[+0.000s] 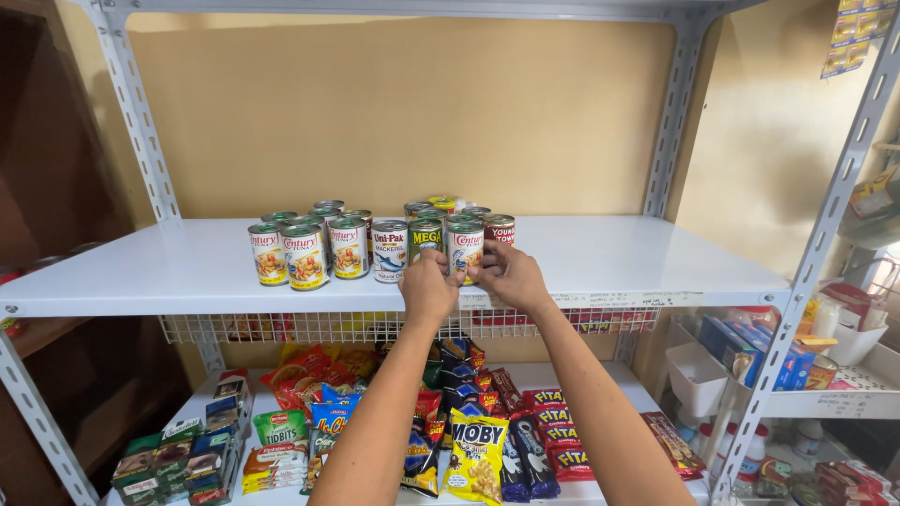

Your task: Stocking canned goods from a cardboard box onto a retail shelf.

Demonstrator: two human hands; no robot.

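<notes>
**Cans grouped at shelf front**

We had both hands together on one can (464,249): left hand (428,289) and right hand (511,276) clasping it at the white shelf (187,267) front edge. Beside it, canned goods (309,245) already stood; shelf sides remained bare.

Head cam — close, level, facing white shelf (600,262) — single view.

Both hands (473,281) hide the front can's (464,251) base

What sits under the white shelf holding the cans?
Under the white shelf hangs a wire basket; below it, snack packets lie on a lower shelf. The forearms cover some packets, and the basket's contents are unclear.
</notes>
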